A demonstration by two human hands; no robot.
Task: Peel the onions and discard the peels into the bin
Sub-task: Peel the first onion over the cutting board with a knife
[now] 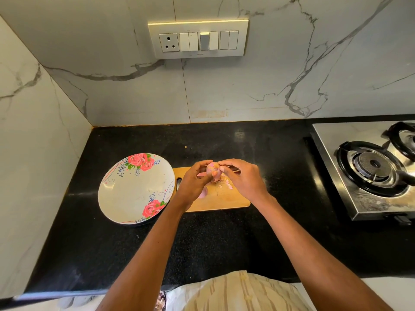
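Both forearms reach forward over the black stone desk [125, 243], the left hand [193, 180] cupping a small pink onion [213, 169] above the wooden cutting board [224, 198] while the right hand [243, 179] pinches its skin.

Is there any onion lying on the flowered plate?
No, the plate shows only its rose pattern; the onion is held in both hands above the cutting board.

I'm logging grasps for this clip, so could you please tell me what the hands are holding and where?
Both hands hold one onion above the cutting board: left hand grips its left side, right hand pinches its top right.
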